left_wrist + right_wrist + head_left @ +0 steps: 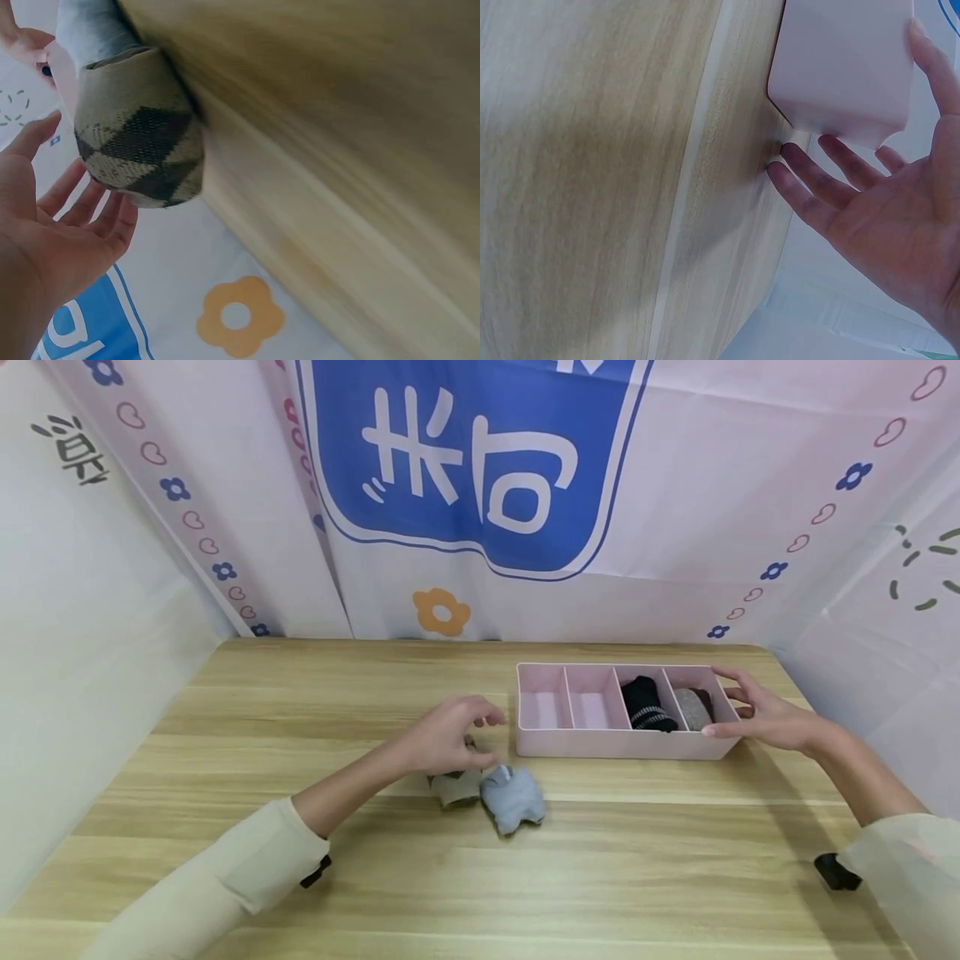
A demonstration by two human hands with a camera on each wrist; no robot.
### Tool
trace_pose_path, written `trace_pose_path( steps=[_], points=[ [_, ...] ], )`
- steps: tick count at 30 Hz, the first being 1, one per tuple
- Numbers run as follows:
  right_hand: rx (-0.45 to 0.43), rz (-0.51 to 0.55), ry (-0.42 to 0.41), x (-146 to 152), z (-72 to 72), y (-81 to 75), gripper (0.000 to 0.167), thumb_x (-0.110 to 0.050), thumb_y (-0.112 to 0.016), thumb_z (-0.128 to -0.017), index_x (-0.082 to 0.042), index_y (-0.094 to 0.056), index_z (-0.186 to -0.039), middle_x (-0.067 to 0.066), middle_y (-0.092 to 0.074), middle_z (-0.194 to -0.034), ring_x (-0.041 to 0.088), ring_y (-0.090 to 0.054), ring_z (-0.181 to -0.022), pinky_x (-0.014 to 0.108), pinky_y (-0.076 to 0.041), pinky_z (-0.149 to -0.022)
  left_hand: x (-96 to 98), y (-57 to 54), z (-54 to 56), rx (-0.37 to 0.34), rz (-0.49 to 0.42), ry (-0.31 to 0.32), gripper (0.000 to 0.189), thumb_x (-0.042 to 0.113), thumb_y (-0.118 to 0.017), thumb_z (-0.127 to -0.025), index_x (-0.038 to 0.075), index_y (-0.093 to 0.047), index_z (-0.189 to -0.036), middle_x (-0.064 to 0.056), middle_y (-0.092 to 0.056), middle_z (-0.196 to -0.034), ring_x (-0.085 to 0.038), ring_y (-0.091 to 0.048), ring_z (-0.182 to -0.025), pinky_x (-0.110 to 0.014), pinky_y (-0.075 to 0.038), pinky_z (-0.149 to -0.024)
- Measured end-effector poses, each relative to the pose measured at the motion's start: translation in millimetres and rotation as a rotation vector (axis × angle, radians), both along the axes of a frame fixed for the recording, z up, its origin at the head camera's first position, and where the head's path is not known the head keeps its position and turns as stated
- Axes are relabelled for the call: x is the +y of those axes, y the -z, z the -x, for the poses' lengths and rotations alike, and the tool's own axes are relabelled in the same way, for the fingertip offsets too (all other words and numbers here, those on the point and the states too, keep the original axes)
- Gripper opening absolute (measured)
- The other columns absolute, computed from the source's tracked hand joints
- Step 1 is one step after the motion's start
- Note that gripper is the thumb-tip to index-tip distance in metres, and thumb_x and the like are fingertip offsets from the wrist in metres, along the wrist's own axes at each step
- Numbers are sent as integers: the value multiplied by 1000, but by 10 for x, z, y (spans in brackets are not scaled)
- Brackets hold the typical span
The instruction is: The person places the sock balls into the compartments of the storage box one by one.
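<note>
The left hand is loosely wide and empty, close to the patterned sock, which lies on the tabletop beside the grey-blue sock. The right hand, with fingers spread, touches the right end of the pink box.

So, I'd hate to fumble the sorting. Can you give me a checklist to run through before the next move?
1. Room in the pink box: ok, its two left compartments are empty.
2. Right hand at the box: ok, at its right end, thumb on the front rim.
3. Left hand free: ok, it holds nothing.
4. Patterned sock in hand: not ok, it lies by the left hand's parted fingers.
5. Grey-blue sock put away: not ok, on the table.
6. Patterned sock tightly rolled: cannot tell.
</note>
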State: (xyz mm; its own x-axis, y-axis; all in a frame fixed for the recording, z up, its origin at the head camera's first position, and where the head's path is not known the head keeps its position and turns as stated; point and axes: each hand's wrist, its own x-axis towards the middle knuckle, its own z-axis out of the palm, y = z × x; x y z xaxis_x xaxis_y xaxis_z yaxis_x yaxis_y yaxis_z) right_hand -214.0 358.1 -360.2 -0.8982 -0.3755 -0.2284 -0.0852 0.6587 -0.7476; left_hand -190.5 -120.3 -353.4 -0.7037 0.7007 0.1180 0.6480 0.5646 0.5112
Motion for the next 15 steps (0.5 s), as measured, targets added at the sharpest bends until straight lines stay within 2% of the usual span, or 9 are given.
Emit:
trace_pose_path(
  steps=[6, 10, 15],
  points=[
    [-3, 3, 1, 0, -6, 4, 103, -18, -72, -95, -5, 3, -163, 45, -7, -159, 71, -19, -140, 76, -27, -109, -204, 82, -113, 60, 68, -40, 63, 34, -88, -81, -2, -66, -129, -14, -68, -128, -32, -63, -120, -48, -51, -102],
    [-1, 13, 0, 3, -3, 8, 102, -17, -73, -94, -5, 2, -163, 44, -6, -160, 70, -17, -141, 77, -25, -110, -320, 116, -174, 59, 87, -74, 80, 43, -92, -74, -2, -62, -133, -13, -66, -132, -32, -61, -124, -51, -49, -106],
    [1, 15, 0, 4, 2, 11, 102, -17, -73, -94, -5, 2, -163, 44, -6, -160, 70, -17, -141, 77, -25, -110, -403, 172, -213, 48, 86, -115, 90, 44, -96, -68, -2, -58, -135, -12, -65, -132, -30, -61, -122, -51, -49, -105]
  ],
)
